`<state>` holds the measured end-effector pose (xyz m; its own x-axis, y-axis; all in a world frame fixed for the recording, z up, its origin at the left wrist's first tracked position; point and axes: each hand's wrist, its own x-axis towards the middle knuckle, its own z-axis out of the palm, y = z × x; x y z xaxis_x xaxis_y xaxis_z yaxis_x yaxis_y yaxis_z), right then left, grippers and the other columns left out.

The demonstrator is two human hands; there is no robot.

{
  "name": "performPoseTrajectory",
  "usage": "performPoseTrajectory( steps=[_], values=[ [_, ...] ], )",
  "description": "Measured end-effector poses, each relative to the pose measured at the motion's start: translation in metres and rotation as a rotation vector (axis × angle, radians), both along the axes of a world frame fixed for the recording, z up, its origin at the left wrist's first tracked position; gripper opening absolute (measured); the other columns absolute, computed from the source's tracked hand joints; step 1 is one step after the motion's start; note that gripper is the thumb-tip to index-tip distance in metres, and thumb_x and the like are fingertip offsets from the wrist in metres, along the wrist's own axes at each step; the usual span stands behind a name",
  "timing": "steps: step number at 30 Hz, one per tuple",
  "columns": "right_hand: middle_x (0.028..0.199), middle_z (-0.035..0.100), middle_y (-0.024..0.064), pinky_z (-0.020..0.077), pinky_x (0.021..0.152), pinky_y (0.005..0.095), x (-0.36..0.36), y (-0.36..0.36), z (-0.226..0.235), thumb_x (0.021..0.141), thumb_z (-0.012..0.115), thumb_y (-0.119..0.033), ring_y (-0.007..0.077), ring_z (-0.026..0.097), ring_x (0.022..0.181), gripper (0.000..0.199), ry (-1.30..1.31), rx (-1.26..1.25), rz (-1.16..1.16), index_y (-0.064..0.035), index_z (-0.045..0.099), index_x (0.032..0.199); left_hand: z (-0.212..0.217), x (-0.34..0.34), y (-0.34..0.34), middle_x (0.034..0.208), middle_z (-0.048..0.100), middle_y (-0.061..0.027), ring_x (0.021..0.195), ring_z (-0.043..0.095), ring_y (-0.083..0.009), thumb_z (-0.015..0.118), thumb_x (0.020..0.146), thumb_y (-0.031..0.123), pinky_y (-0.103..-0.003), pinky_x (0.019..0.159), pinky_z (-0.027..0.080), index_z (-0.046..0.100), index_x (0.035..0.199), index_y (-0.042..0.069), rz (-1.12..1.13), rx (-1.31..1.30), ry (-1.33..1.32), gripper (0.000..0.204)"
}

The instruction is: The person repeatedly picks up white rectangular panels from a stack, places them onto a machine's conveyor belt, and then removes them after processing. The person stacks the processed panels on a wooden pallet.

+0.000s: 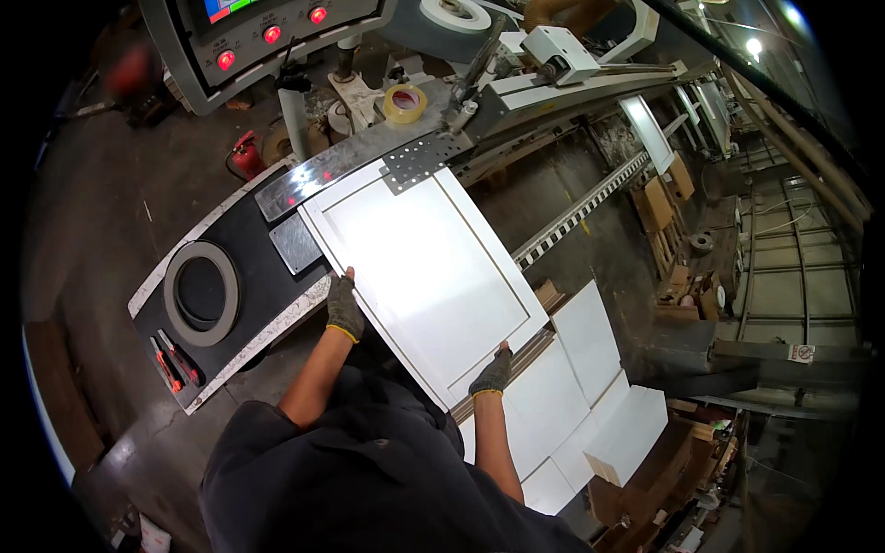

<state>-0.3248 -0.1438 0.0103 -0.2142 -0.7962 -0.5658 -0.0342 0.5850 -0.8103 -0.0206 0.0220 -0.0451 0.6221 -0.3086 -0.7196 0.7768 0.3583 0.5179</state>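
A white cabinet door (429, 267) with a grooved inner frame lies tilted across the view, its far end on the metal infeed of a machine. My left hand (343, 306), in a dark knit glove with a yellow cuff, grips its left long edge. At the near right corner my right hand (491, 372), gloved alike, is closed on the near short edge. Fingers under the door are hidden. Below and right of that corner, stacked white panels (530, 415) stand close to my right forearm. Beside the door's far left corner sits a metal plate (295, 244).
A dark worktable (253, 267) holds a grey ring of edge banding (229, 286) and two utility knives (171, 361). Tape (404, 103) rests on the machine. Upper left hangs a control panel (272, 55) with red lit buttons. A fire extinguisher (245, 157) stands behind. A roller conveyor rail (581, 210) runs rightward.
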Motion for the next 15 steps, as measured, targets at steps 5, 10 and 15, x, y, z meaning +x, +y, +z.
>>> performPoseTrajectory(
  steps=[5, 10, 15],
  values=[
    [0.105, 0.062, 0.0092, 0.0481, 0.088, 0.0394, 0.018, -0.006, 0.014, 0.091, 0.055, -0.053, 0.0228, 0.058, 0.097, 0.045, -0.078, 0.065, 0.067, -0.0082, 0.059, 0.097, 0.004, -0.003, -0.007, 0.115, 0.059, -0.0091, 0.103, 0.058, -0.0275, 0.061, 0.093, 0.032, -0.047, 0.084, 0.052, 0.05, 0.126, 0.009, 0.031, 0.046, -0.209, 0.042],
    [0.104, 0.062, 0.0086, 0.0488, 0.088, 0.0394, 0.008, -0.001, 0.01, 0.093, 0.053, -0.054, 0.0227, 0.059, 0.095, 0.045, 0.017, 0.022, 0.057, -0.0092, 0.059, 0.096, 0.059, 0.0, -0.01, 0.124, 0.056, -0.0063, 0.108, 0.05, -0.0175, 0.057, 0.097, 0.032, -0.035, 0.096, 0.042, 0.044, 0.137, 0.002, -0.096, 0.17, -0.228, 0.052],
    [0.125, 0.058, 0.0086, 0.0404, 0.104, 0.0424, 0.012, -0.014, 0.018, 0.092, 0.055, -0.054, 0.0255, 0.053, 0.118, 0.053, -0.008, 0.077, 0.025, -0.0096, 0.057, 0.121, 0.06, 0.004, -0.033, 0.108, 0.061, -0.005, 0.097, 0.055, -0.0169, 0.058, 0.097, 0.029, -0.034, 0.086, 0.047, 0.051, 0.126, 0.003, -0.071, 0.193, -0.066, 0.039]
  ],
)
